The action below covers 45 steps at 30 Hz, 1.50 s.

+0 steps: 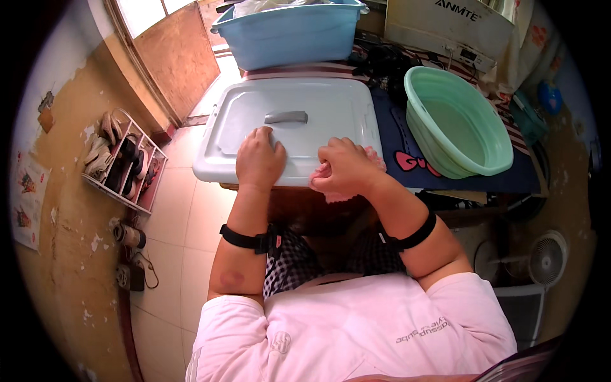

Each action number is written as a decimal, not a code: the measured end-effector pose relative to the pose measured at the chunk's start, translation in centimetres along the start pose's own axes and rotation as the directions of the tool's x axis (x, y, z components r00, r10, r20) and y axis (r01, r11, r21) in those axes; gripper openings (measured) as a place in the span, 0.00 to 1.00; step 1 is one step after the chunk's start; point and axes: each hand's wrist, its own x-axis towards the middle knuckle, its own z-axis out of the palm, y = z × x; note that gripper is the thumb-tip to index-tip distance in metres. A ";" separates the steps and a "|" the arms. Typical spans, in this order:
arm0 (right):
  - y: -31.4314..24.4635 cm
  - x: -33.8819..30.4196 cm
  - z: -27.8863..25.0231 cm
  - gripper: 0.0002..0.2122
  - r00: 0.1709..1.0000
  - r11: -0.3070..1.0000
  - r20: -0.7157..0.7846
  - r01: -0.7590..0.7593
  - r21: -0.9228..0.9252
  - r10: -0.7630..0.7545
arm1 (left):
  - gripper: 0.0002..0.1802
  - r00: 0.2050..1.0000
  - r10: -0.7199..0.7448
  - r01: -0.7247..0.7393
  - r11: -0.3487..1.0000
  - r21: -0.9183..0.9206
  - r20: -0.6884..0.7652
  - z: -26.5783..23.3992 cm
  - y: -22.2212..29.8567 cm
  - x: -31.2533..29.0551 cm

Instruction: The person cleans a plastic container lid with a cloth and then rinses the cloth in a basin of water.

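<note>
A pale grey plastic lid [238, 127] with rounded corners lies flat on the table. A short grey handle [286, 117] is set in its middle. My left hand [261, 158] rests on the lid near its front edge, fingers stretched toward the handle. At the lid's front right, my right hand [345, 167] is closed round a crumpled pink cloth [339, 193]. Parts of the cloth stick out on both sides of that hand, and the rest is hidden under the palm.
To the right stands a light green basin [428, 135], apparently holding water. A large blue tub [289, 41] with whitish plastic in it stands behind the lid. A dark bundle [385, 63] lies between them. A shoe rack [130, 165] stands on the floor at left, a fan [547, 258] at right.
</note>
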 end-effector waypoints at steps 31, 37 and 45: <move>1.9 0.8 0.3 0.19 0.998 0.996 0.064 0.003 0.094 -0.009 | 0.20 1.000 0.025 -0.025 1.000 -0.004 -0.013 0.0 -0.5 -0.1; 0.4 0.8 -0.2 0.19 0.997 0.997 0.067 -0.053 0.048 0.050 | 0.20 1.000 0.005 -0.005 1.000 0.023 -0.009 0.0 -0.1 0.0; -0.2 0.8 -0.2 0.18 0.993 0.995 0.077 -0.095 0.026 0.093 | 0.21 0.999 0.043 -0.042 0.998 0.044 -0.010 0.5 -0.7 0.1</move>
